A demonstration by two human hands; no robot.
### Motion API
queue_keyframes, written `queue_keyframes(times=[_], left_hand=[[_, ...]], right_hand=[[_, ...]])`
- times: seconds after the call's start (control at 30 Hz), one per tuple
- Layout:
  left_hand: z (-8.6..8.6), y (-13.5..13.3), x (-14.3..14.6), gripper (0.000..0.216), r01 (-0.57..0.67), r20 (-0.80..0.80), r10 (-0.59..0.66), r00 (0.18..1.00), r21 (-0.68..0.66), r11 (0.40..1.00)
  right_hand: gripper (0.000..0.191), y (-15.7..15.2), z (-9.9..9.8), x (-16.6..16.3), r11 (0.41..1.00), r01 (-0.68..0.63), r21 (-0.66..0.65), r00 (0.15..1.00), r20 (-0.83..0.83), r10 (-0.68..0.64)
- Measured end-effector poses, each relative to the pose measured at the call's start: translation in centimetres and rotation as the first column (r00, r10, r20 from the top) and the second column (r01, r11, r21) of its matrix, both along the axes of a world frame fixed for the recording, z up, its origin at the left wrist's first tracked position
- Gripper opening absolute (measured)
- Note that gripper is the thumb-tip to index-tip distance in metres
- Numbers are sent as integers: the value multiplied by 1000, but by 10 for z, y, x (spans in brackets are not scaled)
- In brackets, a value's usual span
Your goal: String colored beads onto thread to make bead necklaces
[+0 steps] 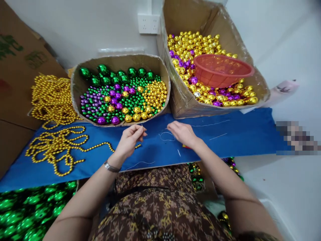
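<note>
My left hand [131, 140] is closed in a pinch above the blue cloth, near the front of the smaller bead box. Something tiny shows at its fingertips, too small to make out. To its right, my right hand [182, 133] pinches a thin white thread [167, 140], which curls in a small loop beside the fingers. A string of gold beads [99, 145] runs from a tangled pile at the left and passes behind my left wrist, with its end showing just past the hand.
A cardboard box [120, 59] holds green, purple and gold beads. In a taller box [180, 97], a red plastic basket [223, 72] rests on gold and purple beads. More gold strands [52, 98] are heaped at left. Loose thread pieces lie on the blue cloth [250, 134]. Large green balls [32, 211] sit below.
</note>
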State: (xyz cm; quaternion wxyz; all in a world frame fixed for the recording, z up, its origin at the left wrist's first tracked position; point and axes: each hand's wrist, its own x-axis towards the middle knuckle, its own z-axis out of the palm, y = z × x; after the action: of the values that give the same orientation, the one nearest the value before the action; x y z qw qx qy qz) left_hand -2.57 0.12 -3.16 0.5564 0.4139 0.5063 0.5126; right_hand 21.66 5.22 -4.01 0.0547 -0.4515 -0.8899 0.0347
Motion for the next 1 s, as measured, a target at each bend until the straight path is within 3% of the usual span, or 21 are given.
queue_keyframes(times=[0.1, 0.2, 0.37, 0.6, 0.87, 0.93, 1.0], left_hand=[[1, 0, 4, 38, 124, 49, -121, 992, -67, 990], [3, -3, 10, 41, 247, 51, -243, 969, -88, 965], [0, -7, 13, 46, 335, 57, -331, 942, -113, 935], [-10, -11, 11, 45, 332, 127, -315, 940, -148, 931], [-10, -13, 11, 38, 342, 292, -276, 916, -205, 917], [-10, -13, 9, 39, 343, 234, -296, 926, -191, 920], [-10, -13, 5, 39, 314, 67, -307, 949, -144, 939]], right_hand=[[23, -29, 27, -12, 930, -289, 228, 924, -189, 333], [22, -39, 36, -28, 858, -333, 391, 879, -201, 433], [20, -26, 19, -46, 846, -314, 430, 862, -246, 444], [22, -22, -4, -54, 871, -351, 344, 728, -485, 485], [32, -26, -9, -50, 909, -314, 272, 882, -271, 386], [33, -25, -4, -47, 900, -330, 285, 892, -217, 396], [34, -23, 3, -42, 892, -338, 301, 899, -177, 400]])
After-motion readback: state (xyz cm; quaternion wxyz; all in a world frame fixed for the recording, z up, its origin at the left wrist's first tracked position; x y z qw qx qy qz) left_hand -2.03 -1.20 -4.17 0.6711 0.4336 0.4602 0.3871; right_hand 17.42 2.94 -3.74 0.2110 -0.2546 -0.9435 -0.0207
